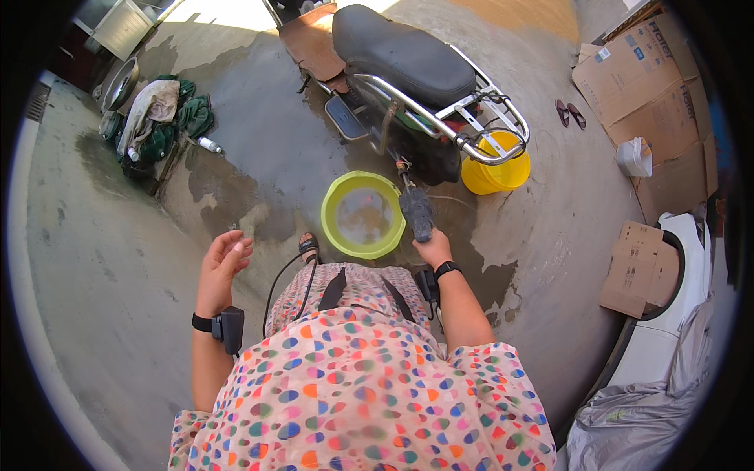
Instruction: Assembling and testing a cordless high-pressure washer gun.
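Observation:
My right hand (434,249) is closed round the rear of a dark grey tool (417,212) that looks like a spray gun. Its narrow front with a brass-coloured fitting points away toward the lower side of a motor scooter (408,63). Just left of the tool, a yellow-green basin (329,216) stands on the wet floor with cloudy water in it. My left hand (223,265) hovers over the floor at the left, fingers loosely bent and apart, holding nothing. Whether the tool's tip touches the scooter, I cannot tell.
A yellow bucket (496,177) stands under the scooter's metal rack (503,118). Green and pale cloths (157,118) lie heaped at the left near a white bottle (210,145). Flattened cardboard (644,86), sandals (571,114) and a white appliance-like object (656,345) are at the right.

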